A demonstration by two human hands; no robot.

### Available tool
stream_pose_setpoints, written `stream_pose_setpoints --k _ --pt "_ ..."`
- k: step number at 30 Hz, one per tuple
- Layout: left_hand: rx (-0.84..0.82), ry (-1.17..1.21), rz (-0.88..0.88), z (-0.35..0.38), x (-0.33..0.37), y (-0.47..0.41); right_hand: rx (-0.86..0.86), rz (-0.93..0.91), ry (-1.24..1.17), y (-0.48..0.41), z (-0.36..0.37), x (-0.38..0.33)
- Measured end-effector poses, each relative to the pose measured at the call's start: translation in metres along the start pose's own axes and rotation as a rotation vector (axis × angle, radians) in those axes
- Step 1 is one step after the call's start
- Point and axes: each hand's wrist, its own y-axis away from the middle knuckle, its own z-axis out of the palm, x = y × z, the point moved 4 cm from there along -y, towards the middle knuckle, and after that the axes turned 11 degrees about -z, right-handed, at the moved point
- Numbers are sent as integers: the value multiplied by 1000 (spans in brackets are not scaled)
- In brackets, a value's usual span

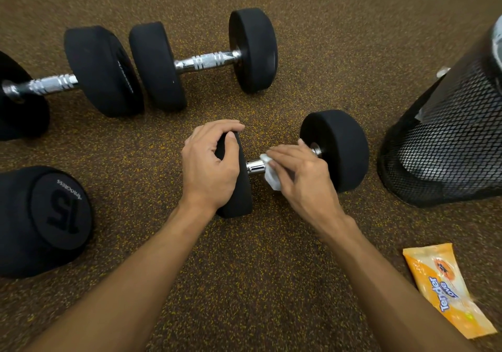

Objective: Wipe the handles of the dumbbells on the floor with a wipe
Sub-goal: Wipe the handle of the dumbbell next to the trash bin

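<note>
A black dumbbell [335, 149] with a chrome handle [255, 166] lies on the floor in the middle. My left hand [210, 167] grips its left weight head, fingers curled over the top edge. My right hand [301, 173] holds a white wipe [271, 176] wrapped around the handle, covering most of it. Two more dumbbells lie behind: one [203, 59] at the centre back, another [89, 72] at the left back, both with bare chrome handles. A fourth dumbbell head marked 15 [51, 216] sits at the near left.
A black mesh bin [448, 145] stands at the right, close to the dumbbell's right head. An orange pack of wipes [448, 289] lies on the floor at the near right. The floor is brown speckled rubber [244, 283].
</note>
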Motion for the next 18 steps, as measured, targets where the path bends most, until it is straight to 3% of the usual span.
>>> stream_pose_setpoints --k 3,8,14,18 --pt "3 2 4 0 0 0 79 67 34 1 -4 4" --pt "-5 5 1 0 0 -1 28 -34 0 0 8 -5" --pt "-7 -2 -9 0 0 -1 106 38 37 1 1 7" --pt "-11 5 -12 0 0 -1 49 -52 -11 -2 10 -2"
